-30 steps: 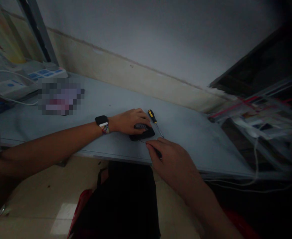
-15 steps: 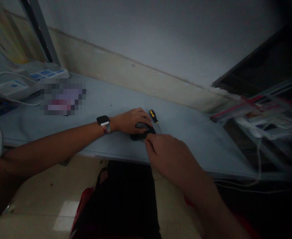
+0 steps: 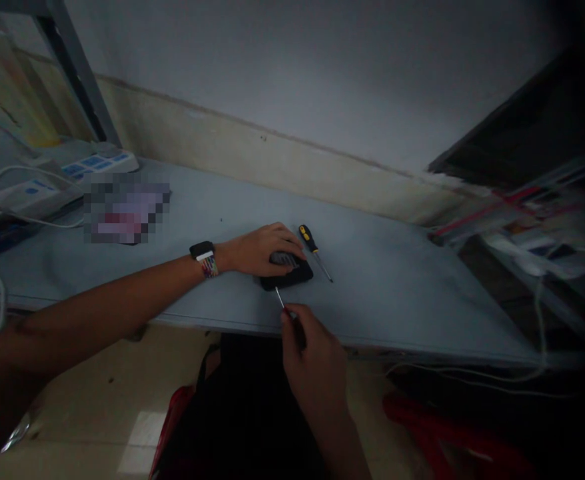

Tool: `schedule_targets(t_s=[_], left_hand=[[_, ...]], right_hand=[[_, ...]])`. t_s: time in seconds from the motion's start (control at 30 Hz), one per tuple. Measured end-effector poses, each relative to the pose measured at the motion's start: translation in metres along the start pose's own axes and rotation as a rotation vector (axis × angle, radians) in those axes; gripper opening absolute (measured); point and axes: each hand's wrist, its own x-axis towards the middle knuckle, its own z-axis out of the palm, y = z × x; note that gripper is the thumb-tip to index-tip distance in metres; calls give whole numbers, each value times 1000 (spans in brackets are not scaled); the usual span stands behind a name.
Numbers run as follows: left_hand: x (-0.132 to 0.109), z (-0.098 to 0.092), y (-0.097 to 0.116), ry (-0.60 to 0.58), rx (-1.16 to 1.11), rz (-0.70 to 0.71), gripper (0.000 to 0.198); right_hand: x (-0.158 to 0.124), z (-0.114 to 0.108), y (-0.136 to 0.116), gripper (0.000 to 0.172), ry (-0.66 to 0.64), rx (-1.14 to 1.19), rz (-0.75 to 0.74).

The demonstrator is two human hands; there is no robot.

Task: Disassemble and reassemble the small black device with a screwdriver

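My left hand (image 3: 262, 248) rests on a small black device (image 3: 287, 272) lying on the pale grey table (image 3: 382, 280), fingers curled over its top. A watch with a striped band (image 3: 204, 257) is on that wrist. My right hand (image 3: 312, 353) is closed around a thin screwdriver (image 3: 285, 308) whose metal tip points up toward the device's near edge without touching it. A second screwdriver with a yellow and black handle (image 3: 313, 248) lies on the table just right of the device.
White power strips (image 3: 72, 173) and cables sit at the far left beside a blurred patch. Clear plastic bags with red strips (image 3: 517, 220) pile at the right. A dark chair back (image 3: 252, 407) stands below the table edge. A wall runs behind.
My right hand has pulled back from the device toward me, with the thin screwdriver's tip now showing. The left hand has stayed on the device.
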Motion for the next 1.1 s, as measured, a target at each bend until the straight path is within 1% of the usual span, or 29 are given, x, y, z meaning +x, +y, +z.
schedule_targets(t_s=[0.1,0.17,0.3,0.4,0.5,0.63,0.7,0.87,1.0,1.1], left_hand=[[0,-6,3,-37,-18,2,41],[0,-12,7,-85,-29,0,47],[-4,-24,20,-217,53,-52,70],[-8,-28,27,-261,123,-108,85],[-11,-29,30,-260,141,-107,90],[-14,-29,31,-202,98,-62,93],[-15,-29,31,-190,74,-71,93],[-18,-28,32,-201,52,-115,95],[-18,-26,32,-208,38,-135,97],[-19,-25,32,-212,47,-154,97]], right_hand=[[1,4,-3,25,25,-26,7],[2,6,-5,24,31,-33,9],[3,6,-7,21,8,-25,34],[4,6,-8,20,-3,-13,38],[5,6,-8,20,-2,-14,44],[5,7,-6,19,18,11,53],[5,6,-5,18,19,29,52],[9,3,-7,16,-13,55,87],[13,3,-11,18,-47,12,102],[15,4,-14,18,-45,-24,109]])
